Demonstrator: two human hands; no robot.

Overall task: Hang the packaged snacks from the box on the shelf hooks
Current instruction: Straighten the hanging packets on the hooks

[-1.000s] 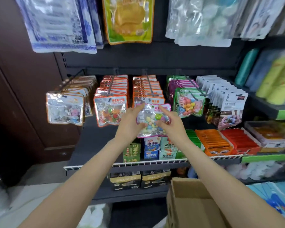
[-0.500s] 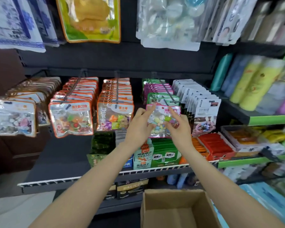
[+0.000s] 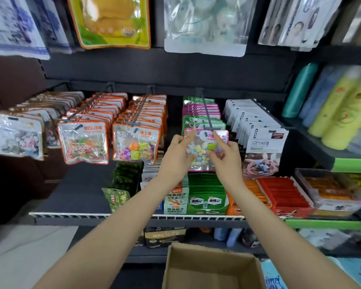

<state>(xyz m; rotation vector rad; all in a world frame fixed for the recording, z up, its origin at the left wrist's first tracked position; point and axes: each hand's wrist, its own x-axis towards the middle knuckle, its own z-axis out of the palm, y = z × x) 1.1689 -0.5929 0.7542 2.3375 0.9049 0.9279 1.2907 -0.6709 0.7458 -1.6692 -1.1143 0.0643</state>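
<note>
A pink-edged clear snack pack (image 3: 204, 150) full of pastel candies hangs between my two hands. My left hand (image 3: 178, 156) pinches its left upper edge and my right hand (image 3: 224, 155) pinches its right side. The pack's top sits at the tip of a black shelf hook (image 3: 205, 110), in front of green and pink packs strung on that hook. Whether the hook passes through the pack's hole is unclear. The open cardboard box (image 3: 212, 265) lies below, at the bottom centre.
Orange-edged snack packs (image 3: 83, 142) fill the hooks to the left, white packs (image 3: 265, 142) the hook to the right. Boxed snacks (image 3: 206, 197) stand on the shelf below, behind a white wire rail (image 3: 92, 215). Large bags (image 3: 111, 21) hang overhead.
Both hands carried the pink pack rightward from the orange-pack hook to the hook with green and pink packs, and raised it to the hook's tip. The camera view shifted right.
</note>
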